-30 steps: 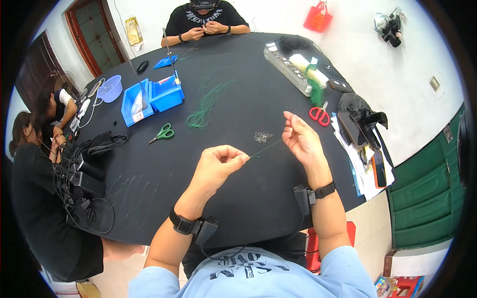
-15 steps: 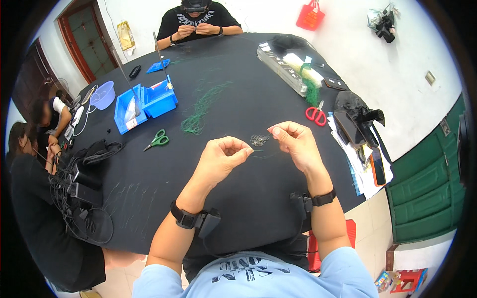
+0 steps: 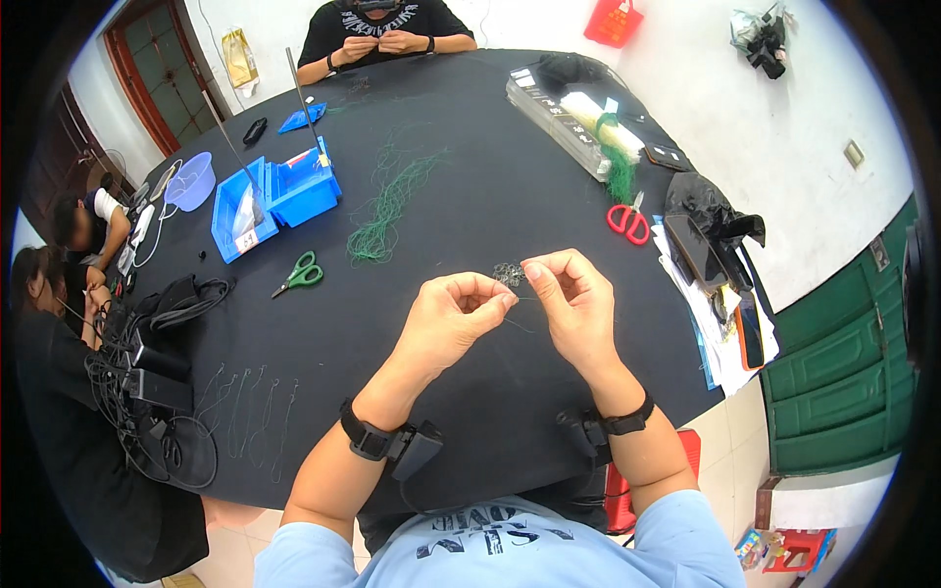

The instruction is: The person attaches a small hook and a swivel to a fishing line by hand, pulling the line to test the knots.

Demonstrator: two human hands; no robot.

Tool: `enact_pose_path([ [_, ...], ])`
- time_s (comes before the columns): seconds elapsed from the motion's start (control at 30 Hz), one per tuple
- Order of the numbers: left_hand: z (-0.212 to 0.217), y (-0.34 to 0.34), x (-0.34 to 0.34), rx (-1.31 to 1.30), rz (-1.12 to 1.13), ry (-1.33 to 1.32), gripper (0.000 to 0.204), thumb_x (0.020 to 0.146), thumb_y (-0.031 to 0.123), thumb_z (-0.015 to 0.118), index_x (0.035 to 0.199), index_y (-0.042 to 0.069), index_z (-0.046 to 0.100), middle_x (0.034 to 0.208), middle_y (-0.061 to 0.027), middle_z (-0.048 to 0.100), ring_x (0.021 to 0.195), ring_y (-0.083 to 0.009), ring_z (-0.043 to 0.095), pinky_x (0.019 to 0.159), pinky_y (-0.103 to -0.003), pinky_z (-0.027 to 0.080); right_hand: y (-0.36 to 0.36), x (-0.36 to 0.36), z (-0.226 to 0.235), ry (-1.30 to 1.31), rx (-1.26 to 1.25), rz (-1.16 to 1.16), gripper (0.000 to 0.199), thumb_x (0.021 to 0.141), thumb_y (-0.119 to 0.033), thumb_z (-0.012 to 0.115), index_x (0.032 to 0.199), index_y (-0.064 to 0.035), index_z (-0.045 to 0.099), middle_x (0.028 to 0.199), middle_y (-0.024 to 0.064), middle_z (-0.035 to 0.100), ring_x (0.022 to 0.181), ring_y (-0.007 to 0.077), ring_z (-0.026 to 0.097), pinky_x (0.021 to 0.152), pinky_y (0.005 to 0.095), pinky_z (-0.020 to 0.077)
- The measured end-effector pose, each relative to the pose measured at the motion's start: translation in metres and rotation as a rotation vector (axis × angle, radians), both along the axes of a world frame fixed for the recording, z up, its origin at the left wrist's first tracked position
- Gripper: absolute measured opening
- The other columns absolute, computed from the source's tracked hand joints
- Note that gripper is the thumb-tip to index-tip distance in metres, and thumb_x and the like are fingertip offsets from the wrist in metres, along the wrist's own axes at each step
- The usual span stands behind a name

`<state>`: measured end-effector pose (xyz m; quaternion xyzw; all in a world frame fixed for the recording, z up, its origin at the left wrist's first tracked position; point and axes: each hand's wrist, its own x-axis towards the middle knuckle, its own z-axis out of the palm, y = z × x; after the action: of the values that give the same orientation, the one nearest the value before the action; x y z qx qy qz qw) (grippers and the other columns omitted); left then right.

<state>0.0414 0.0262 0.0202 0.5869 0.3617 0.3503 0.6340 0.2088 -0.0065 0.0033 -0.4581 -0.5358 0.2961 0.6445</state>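
My left hand (image 3: 454, 318) is closed in a pinch, thumb against forefinger, on a thin green thread (image 3: 521, 323) whose loose length trails below the fingertips. Close beside it, my right hand (image 3: 573, 304) also pinches; whatever lies between its fingertips is too small to name. The two sets of fingertips nearly meet, a small gap between them. Just beyond them on the black table lies a little heap of small metal pieces (image 3: 507, 273), partly covered by my right fingers. A loose tangle of green thread (image 3: 377, 230) is spread farther off to the left.
Green-handled scissors (image 3: 302, 274) and blue bins (image 3: 279, 196) with upright rods stand left. Several thin strands (image 3: 260, 407) lie near-left, beside black cables (image 3: 137, 392). Red-handled scissors (image 3: 627, 223), papers and phones (image 3: 750, 333) are right. A person (image 3: 387, 39) works opposite; others sit left.
My hands have come together, the right moving left and the left slightly right. The view has shifted a little. Both hands keep their pinch.
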Motion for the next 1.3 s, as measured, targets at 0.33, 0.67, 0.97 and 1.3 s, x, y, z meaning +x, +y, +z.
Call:
enact_pose_path([
  [0.33, 0.001, -0.002, -0.002, 0.002, -0.009, -0.002, 0.017, 0.086, 0.014, 0.07, 0.095, 0.0, 0.068, 0.085, -0.0032, 0.067, 0.076, -0.0066, 0.059, 0.067, -0.02, 0.046, -0.003, 0.0, 0.004, -0.181, 0.062, -0.044, 0.009, 0.088, -0.012, 0.068, 0.088, -0.0028, 0.066, 0.078, 0.0008, 0.058, 0.063, 0.0045, 0.052, 0.055, 0.0203, 0.0424],
  [0.67, 0.003, 0.002, -0.006, 0.021, 0.02, -0.002, 0.017, 0.085, 0.015, 0.071, 0.094, 0.0, 0.069, 0.082, -0.0021, 0.066, 0.072, -0.0049, 0.056, 0.064, -0.019, 0.043, -0.007, 0.008, 0.018, -0.43, 0.101, -0.07, 0.004, 0.087, -0.007, 0.066, 0.087, -0.0027, 0.066, 0.079, 0.0047, 0.06, 0.063, 0.0095, 0.055, 0.056, 0.0232, 0.0444],
  [0.97, 0.004, 0.001, -0.006, 0.031, 0.035, -0.041, 0.015, 0.084, 0.015, 0.071, 0.092, 0.003, 0.07, 0.079, 0.0004, 0.065, 0.07, -0.0045, 0.053, 0.063, -0.02, 0.041, -0.006, 0.014, 0.021, -0.454, 0.084, -0.016, 0.004, 0.086, -0.006, 0.067, 0.087, -0.0022, 0.066, 0.082, 0.0068, 0.064, 0.071, 0.0154, 0.061, 0.062, 0.0278, 0.0494],
  [1.3, 0.005, 0.004, -0.008, -0.031, 0.098, -0.153, 0.011, 0.084, 0.015, 0.07, 0.087, 0.005, 0.069, 0.075, 0.003, 0.063, 0.066, -0.0035, 0.048, 0.061, -0.02, 0.038, -0.009, 0.009, 0.023, -0.49, 0.084, 0.037, 0.007, 0.082, -0.004, 0.07, 0.088, -0.0025, 0.067, 0.079, 0.0061, 0.061, 0.064, 0.0134, 0.059, 0.056, 0.0259, 0.0473],
])
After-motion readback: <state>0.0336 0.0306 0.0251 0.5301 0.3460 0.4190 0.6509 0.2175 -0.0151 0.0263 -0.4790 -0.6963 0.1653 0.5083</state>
